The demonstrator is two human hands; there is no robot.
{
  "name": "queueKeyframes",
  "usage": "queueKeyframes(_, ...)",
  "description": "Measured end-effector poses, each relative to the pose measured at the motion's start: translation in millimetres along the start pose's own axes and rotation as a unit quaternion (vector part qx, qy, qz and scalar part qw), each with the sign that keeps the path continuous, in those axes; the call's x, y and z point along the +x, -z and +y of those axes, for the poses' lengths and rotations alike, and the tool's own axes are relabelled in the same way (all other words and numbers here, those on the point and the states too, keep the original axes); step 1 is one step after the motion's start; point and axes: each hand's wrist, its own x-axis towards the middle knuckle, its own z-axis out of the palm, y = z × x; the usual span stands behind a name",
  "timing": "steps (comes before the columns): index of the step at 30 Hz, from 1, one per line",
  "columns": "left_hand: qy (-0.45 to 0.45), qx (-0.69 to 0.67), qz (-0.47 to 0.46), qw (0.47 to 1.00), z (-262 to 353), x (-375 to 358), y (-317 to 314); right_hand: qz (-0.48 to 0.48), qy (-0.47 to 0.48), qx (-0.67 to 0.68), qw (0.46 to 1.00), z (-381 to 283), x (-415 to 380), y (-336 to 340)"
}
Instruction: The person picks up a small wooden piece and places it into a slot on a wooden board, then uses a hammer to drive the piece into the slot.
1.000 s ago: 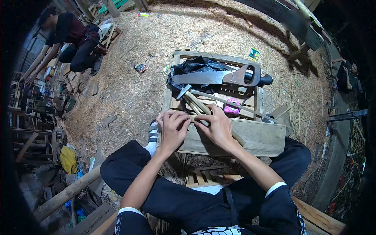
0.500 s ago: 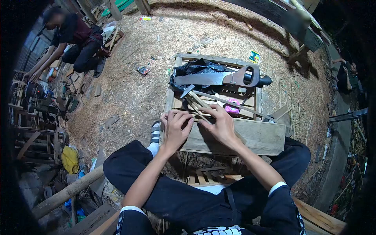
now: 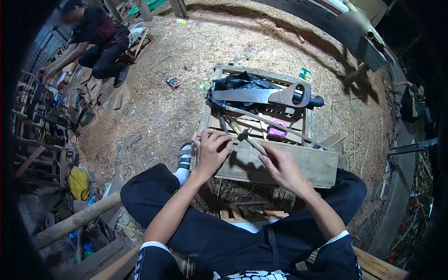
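Note:
My right hand (image 3: 285, 169) grips the wooden handle of a hammer (image 3: 255, 143), whose dark metal head hangs over the far edge of a wooden board (image 3: 298, 163). My left hand (image 3: 212, 154) rests at the board's left end, fingers curled and pinched together; what they hold, if anything, is too small to make out. Beyond my hands, a handsaw (image 3: 252, 96) with a brown handle lies across a slatted wooden crate (image 3: 203, 122), over a black plastic bag (image 3: 238, 81). A pink tape measure (image 3: 277, 129) sits on the slats, near a long thin wood strip (image 3: 284, 125).
Wood shavings cover the ground (image 3: 154, 116). At the upper left another person (image 3: 100, 42) crouches beside piled tools and scraps. A round pole (image 3: 79, 219) lies at my left, near a yellow bag (image 3: 80, 183). A heavy beam (image 3: 322, 23) crosses the upper right.
My right hand has moved right and toward me, bringing the hammer along; its head has come from above the crate slats to the board's far edge. My left hand stays nearly in place.

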Motion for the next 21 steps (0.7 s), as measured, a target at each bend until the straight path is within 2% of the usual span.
queueKeyframes(2, -0.006, 0.000, -0.002, 1.000, 0, -2, 1, 0.022, -0.005, -0.021, 1.000, 9, -5, -9)
queueKeyframes(6, 0.005, -0.011, -0.001, 1.000, 2, 0, 0, 0.070, 0.061, -0.004, 0.996, 17, -1, -18)
queueKeyframes(9, 0.007, -0.011, 0.001, 1.000, 1, -1, 0, 0.031, 0.029, 0.005, 0.999, 16, 2, -20)
queueKeyframes(15, 0.013, -0.011, -0.011, 1.000, -2, -2, 0, 0.088, 0.053, 0.032, 0.994, 10, 3, -33)
queueKeyframes(18, 0.011, -0.006, -0.019, 1.000, -3, -1, 0, 0.041, 0.047, -0.029, 0.998, 12, 3, -33)
queueKeyframes(21, 0.013, -0.008, -0.017, 1.000, -2, -2, 2, 0.074, 0.045, -0.016, 0.996, 5, 1, -37)
